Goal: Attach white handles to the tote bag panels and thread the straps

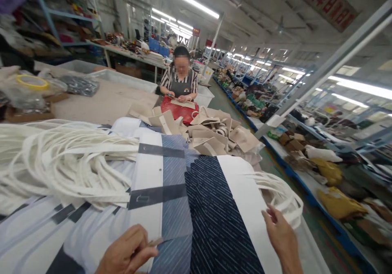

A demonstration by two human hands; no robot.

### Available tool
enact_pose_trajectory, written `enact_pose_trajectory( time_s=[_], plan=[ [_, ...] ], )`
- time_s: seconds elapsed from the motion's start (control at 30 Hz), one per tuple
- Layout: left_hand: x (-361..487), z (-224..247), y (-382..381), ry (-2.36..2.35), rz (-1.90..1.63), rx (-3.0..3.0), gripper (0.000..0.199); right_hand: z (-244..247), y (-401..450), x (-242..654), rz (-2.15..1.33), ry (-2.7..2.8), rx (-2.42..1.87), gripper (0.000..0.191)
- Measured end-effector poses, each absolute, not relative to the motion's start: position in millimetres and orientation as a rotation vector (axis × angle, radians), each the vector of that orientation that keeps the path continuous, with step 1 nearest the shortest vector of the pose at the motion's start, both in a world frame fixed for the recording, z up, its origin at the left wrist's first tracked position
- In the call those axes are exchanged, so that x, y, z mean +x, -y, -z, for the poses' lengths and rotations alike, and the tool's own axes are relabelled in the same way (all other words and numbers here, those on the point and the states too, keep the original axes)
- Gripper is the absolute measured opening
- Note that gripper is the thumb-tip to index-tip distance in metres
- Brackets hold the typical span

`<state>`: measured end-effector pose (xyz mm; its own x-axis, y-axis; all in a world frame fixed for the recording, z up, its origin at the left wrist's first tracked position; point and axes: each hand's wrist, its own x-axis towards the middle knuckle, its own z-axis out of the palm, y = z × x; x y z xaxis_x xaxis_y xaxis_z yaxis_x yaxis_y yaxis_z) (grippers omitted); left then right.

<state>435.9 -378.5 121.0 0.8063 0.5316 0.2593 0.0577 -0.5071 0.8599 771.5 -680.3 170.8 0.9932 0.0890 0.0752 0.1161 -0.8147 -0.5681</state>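
Note:
My left hand (127,251) is closed on a small thin tool (157,241) with a dark, narrow tip pointing right, over blue striped bag panels. White panels with dark bands (151,196) and long white strap handles (70,163) lie stacked around and beyond it. On the right, my right hand (281,233) has its fingers curled together beside the edge of a white panel (241,184). Whatever lies between those fingertips is too small to make out. A loop of white straps (288,200) sits just behind that hand. Between the hands spreads a navy striped stack (214,208).
Across the table a person (180,78) in an apron works at a red surface (174,108). Beige pieces (214,133) are heaped before them. Plastic bags and yellow tape (32,82) lie at left. A slanting metal post (321,70) and loaded blue racks stand right.

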Motion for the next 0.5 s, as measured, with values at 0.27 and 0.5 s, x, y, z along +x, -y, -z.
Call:
enact_pose_trajectory(
  time_s=[0.27,0.5],
  plan=[
    [429,-135,373,-0.300,-0.880,2.424,0.042,-187,518,601,-0.311,1.526,-1.827,0.016],
    [406,-131,363,-0.341,-0.861,2.471,0.039,-167,483,564,-0.249,1.788,-1.690,0.010]
  ],
)
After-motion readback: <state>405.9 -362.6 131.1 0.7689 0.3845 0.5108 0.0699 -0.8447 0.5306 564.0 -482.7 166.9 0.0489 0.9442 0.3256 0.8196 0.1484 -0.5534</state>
